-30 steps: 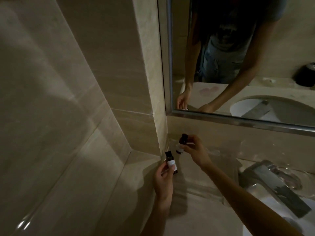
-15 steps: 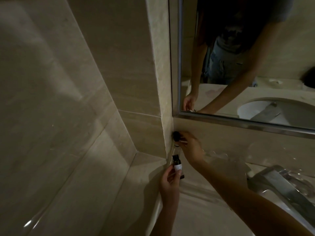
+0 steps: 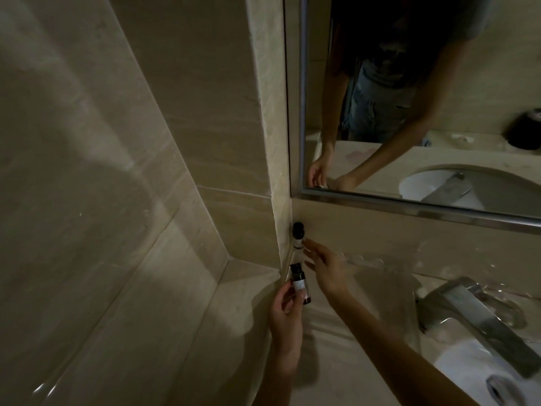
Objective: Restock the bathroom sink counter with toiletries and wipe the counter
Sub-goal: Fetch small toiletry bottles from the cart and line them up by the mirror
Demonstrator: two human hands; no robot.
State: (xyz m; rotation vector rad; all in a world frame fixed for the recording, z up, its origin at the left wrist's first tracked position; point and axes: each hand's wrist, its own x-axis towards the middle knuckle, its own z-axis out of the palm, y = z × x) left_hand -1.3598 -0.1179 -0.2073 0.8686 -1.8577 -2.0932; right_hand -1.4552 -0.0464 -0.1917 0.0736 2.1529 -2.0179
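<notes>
Right hand (image 3: 323,271) lets go, fingers now spread and empty beside the first bottle (image 3: 298,235), standing in the counter (image 3: 330,376) corner under the mirror (image 3: 439,159); one restocked; left hand (image 3: 285,315) pinches the second bottle (image 3: 299,284) just in front, likely next

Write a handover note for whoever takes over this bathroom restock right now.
Left hand: grips a small dark bottle above the counter.
Right hand: open, fingers beside the corner bottle.
Done: corner bottle stands upright against the wall below the mirror.
To do: set the small dark bottle down, then wipe the counter; no cloth in view.
</notes>
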